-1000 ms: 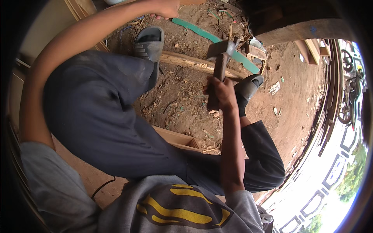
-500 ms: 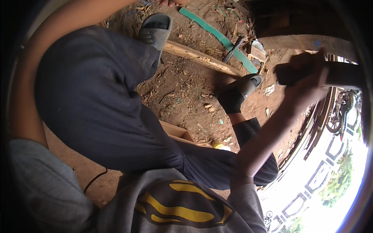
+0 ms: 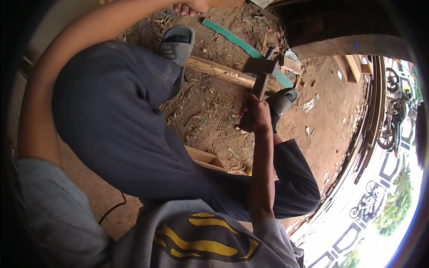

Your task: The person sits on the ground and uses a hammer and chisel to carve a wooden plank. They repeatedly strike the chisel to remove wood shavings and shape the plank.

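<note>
My right hand (image 3: 259, 115) is wrapped round the handle of a dark, block-headed mallet (image 3: 260, 67). The mallet's head points away from me, above the wooden plank and the green strip on the ground. At the top edge is my left hand (image 3: 193, 7), its fingers curled and partly cut off by the frame. A brown wooden piece (image 3: 225, 2) lies right beside that hand; whether the fingers grip anything is hidden.
A plank (image 3: 219, 71) lies between my sandalled feet, with a green strip (image 3: 232, 36) beyond it. A wooden beam (image 3: 348, 46) juts in at upper right. An open wooden box frame (image 3: 205, 158) sits beneath my legs. Motorcycles (image 3: 391, 120) stand outside at right.
My right hand has swung the mallet from the far right in to the middle, over the ground between my feet. My left hand shows slightly more at the top edge.
</note>
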Available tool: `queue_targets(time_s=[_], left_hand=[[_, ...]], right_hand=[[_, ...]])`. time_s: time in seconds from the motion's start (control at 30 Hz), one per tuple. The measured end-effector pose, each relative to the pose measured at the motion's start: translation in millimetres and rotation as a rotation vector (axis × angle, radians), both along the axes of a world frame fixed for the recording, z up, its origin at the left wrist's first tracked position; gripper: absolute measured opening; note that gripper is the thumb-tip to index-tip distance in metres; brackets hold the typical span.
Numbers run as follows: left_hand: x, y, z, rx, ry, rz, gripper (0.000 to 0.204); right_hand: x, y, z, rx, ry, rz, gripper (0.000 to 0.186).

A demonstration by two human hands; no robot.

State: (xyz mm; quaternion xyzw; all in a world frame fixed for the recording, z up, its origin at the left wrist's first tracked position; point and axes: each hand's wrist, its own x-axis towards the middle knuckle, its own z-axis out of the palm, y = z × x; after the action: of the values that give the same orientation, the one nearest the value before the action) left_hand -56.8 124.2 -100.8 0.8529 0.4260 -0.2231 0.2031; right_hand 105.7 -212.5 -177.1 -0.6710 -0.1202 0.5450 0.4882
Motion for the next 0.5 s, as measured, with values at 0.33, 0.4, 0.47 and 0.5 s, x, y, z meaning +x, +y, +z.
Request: queue_targets(time_s=[0.33,0.4,0.47,0.5], left_hand=[[-6.7,0.0,-22.5,-0.109,0.208,-0.027,0.02],[-0.3,-1.7,-21.2,-0.111,0.256,-0.081,0.02],[5.5,-3.9,-22.0,-0.12,0.258,-0.088,0.019],[6.5,-5.1,-23.3,-0.129,0.234,-0.063,0.02]], right_hand=[[156.5,-30.4,288.3,0.462,-1.962,0.15,0.018],[146.9,-20.4,282.3,0.733,-1.776,-0.107,0.018],[113.0,0.7,248.1,0.927,-1.383,-0.263,0.02],[86.9,11.6,211.5,0.866,-1.203,-0.396,0.022]])
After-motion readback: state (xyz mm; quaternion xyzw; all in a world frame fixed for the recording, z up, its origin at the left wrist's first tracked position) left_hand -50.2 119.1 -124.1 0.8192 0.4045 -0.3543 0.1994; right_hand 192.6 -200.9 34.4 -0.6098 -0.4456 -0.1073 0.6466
